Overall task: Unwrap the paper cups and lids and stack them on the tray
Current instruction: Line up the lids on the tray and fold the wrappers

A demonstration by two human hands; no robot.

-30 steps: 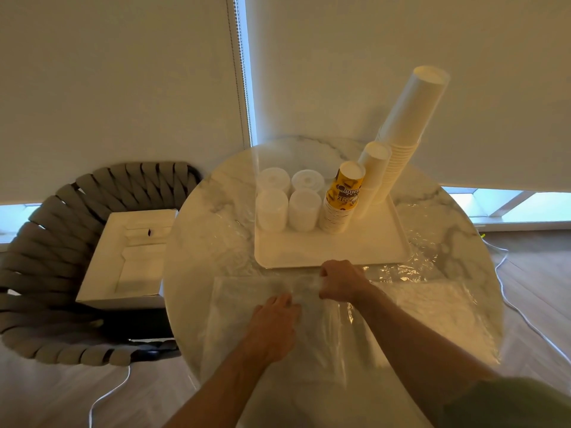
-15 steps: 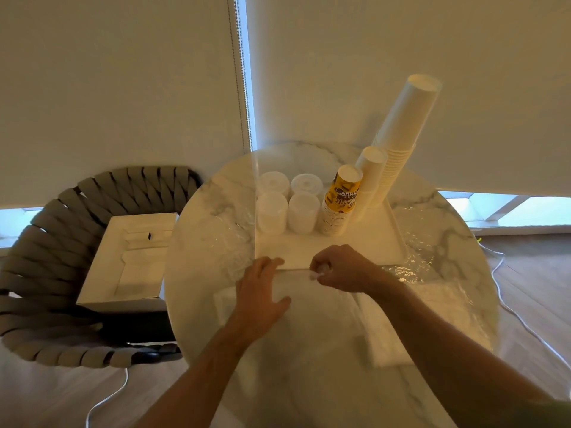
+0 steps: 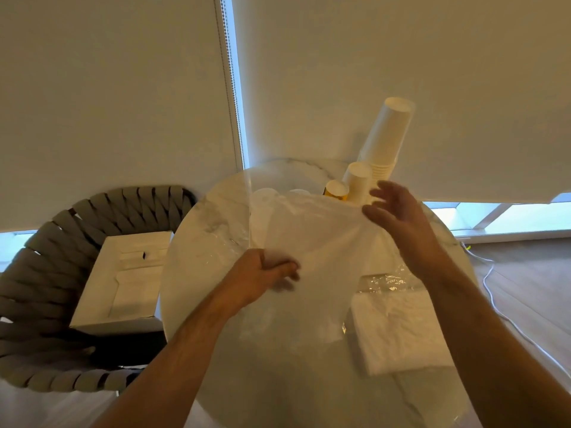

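Left hand fingers around plastic wrap

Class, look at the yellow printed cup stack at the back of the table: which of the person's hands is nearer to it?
Right. The right hand is raised just right of the yellow cup stack; the left hand grips the plastic wrap lower down, nearer the person.

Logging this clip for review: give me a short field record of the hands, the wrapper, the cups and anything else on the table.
left hand: grips the plastic wrapper, lifted over the tray
right hand: fingers spread at the wrapper's upper edge
white cup stacks: upright behind the wrapper
yellow cup stack: partly hidden
table: a folded white pack at right
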